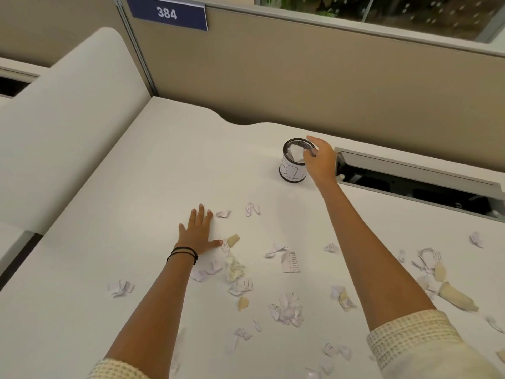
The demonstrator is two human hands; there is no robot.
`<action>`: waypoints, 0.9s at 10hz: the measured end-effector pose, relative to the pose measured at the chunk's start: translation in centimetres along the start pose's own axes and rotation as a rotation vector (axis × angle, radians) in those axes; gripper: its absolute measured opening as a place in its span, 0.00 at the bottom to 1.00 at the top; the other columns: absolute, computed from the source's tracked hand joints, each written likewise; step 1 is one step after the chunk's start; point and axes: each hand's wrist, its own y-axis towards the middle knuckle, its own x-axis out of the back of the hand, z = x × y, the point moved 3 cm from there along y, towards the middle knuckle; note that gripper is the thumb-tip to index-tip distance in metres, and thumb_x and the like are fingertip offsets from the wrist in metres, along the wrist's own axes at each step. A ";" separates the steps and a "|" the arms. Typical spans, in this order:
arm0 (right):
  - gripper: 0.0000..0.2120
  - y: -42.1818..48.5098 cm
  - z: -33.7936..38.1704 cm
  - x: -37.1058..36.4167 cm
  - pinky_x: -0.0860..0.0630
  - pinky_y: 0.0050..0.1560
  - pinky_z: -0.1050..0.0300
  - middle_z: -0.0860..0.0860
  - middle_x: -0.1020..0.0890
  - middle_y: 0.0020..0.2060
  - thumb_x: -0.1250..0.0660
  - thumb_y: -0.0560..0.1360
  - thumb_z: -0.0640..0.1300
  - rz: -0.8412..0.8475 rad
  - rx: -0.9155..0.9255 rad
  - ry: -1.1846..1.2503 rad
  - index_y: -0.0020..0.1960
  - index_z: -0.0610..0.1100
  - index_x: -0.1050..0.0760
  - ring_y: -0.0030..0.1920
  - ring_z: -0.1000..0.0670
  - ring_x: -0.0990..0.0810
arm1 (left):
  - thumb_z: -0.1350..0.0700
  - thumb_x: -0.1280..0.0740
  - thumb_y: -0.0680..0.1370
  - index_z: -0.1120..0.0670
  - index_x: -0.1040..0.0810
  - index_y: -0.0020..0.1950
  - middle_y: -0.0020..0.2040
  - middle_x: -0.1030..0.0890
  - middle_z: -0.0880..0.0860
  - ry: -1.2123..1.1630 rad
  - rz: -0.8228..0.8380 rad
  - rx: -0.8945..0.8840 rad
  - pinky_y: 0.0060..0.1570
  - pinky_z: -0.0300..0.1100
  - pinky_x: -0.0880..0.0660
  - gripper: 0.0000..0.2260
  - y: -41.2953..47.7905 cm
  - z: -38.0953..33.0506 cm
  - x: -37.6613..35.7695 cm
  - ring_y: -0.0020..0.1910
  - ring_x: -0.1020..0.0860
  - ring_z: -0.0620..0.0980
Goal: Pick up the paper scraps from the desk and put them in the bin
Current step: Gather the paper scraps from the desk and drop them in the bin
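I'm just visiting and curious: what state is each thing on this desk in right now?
Bin: upright, paper already inside.
Right hand: over the bin's rim, fingers curled.
Left hand: flat on the desk, open.
Paper scraps: torn, crumpled, scattered on the desk.
Cable hatch: lid raised.

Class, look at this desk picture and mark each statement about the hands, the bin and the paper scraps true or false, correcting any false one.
1. The right hand is at the rim of the bin. True.
2. The left hand holds a ball of paper in the air. False: it lies flat, palm down, on the desk.
3. The bin is empty. False: white paper shows inside it.
4. Many paper scraps lie on the desk. True.
5. Dark bands circle the left wrist. True.
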 end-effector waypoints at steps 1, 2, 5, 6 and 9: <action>0.18 -2.3 -0.1 -1.3 0.32 0.65 0.58 0.42 0.23 0.59 0.44 0.72 0.29 -0.052 0.197 -0.061 0.58 0.37 0.24 0.61 0.45 0.25 | 0.37 0.42 0.76 0.56 0.60 0.77 0.76 0.64 0.56 0.007 -0.005 -0.002 0.69 0.59 0.45 0.41 0.0 0.0 0.0 0.76 0.60 0.56; 0.20 -5.7 -1.1 -3.7 0.29 0.64 0.52 0.42 0.22 0.57 0.45 0.71 0.26 0.104 0.308 -0.061 0.57 0.37 0.23 0.60 0.45 0.25 | 0.37 0.41 0.77 0.56 0.61 0.77 0.76 0.65 0.56 -0.005 0.016 -0.013 0.70 0.59 0.46 0.41 0.0 0.2 0.1 0.76 0.61 0.56; 0.25 -13.3 -7.1 -11.3 0.49 0.75 0.44 0.39 0.48 0.75 0.50 0.78 0.35 0.620 0.286 -0.526 0.75 0.43 0.46 0.75 0.36 0.52 | 0.40 0.39 0.77 0.55 0.62 0.76 0.76 0.66 0.55 -0.040 0.056 -0.029 0.70 0.59 0.48 0.41 0.0 0.4 0.2 0.75 0.62 0.55; 0.29 -14.7 -7.2 -11.6 0.34 0.68 0.39 0.40 0.38 0.73 0.53 0.73 0.27 0.536 0.475 -0.564 0.72 0.42 0.37 0.72 0.32 0.44 | 0.40 0.39 0.77 0.55 0.61 0.77 0.76 0.66 0.55 -0.048 0.049 -0.027 0.70 0.59 0.48 0.41 0.0 0.4 0.3 0.75 0.62 0.55; 0.28 -15.5 -8.3 -8.3 0.20 0.40 0.55 0.43 0.20 0.53 0.22 0.55 0.33 0.587 0.536 -0.568 0.53 0.36 0.24 0.53 0.45 0.21 | 0.41 0.38 0.77 0.55 0.62 0.77 0.76 0.66 0.55 -0.081 0.061 -0.018 0.70 0.60 0.49 0.41 0.0 0.3 0.4 0.75 0.62 0.55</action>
